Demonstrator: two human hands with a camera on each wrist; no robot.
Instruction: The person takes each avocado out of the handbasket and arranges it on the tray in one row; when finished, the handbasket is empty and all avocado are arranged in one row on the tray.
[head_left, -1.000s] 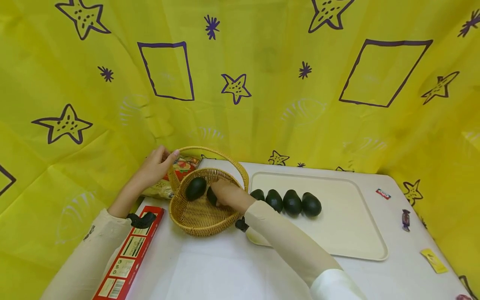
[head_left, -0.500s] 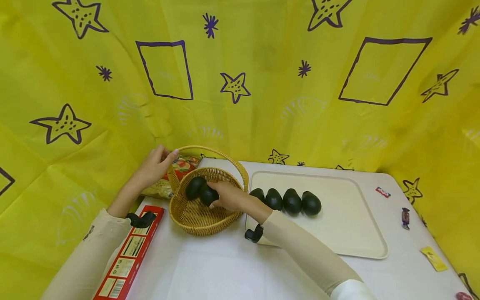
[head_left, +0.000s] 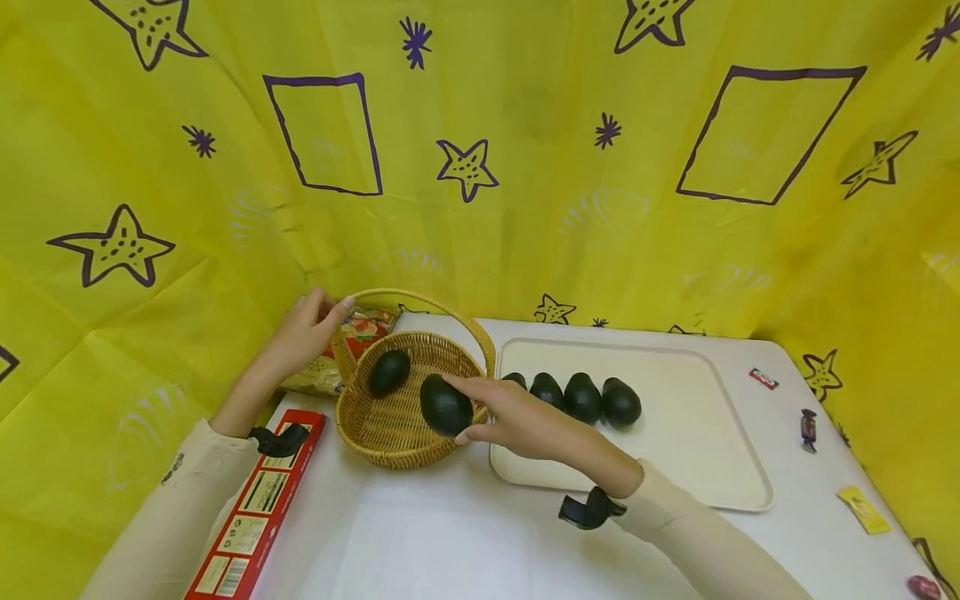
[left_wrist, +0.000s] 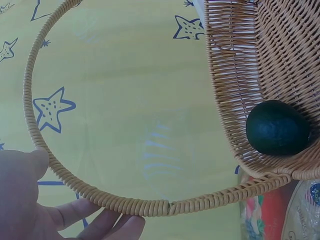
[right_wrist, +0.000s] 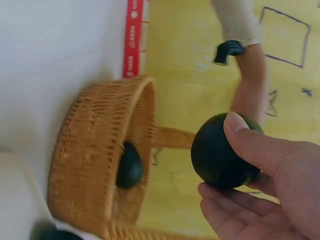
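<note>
My right hand point(head_left: 513, 414) grips a dark green avocado point(head_left: 446, 406) above the right front rim of the wicker basket point(head_left: 375, 454). In the right wrist view, thumb and fingers hold this avocado point(right_wrist: 220, 152) from opposite sides. One other avocado point(head_left: 389, 372) lies inside the basket at its left back; the left wrist view shows it point(left_wrist: 277, 127) against the woven wall. My left hand point(head_left: 303, 333) holds the basket's arched handle point(left_wrist: 135, 206) on its left side, fingers and thumb around it. On the cream tray point(head_left: 690, 442) several avocados point(head_left: 583, 398) stand in a row, the leftmost partly hidden by my right hand.
A long red box point(head_left: 258, 508) lies left of the basket, partly under my left forearm. Shiny food packets point(head_left: 367, 329) sit behind the basket. Small wrapped sweets, among them a yellow one point(head_left: 862, 509) and a purple one point(head_left: 807, 430), lie along the right table edge.
My right hand has lifted an avocado from inside the basket and carried it right and toward me. The other avocado in the basket and my left hand have stayed in place.
</note>
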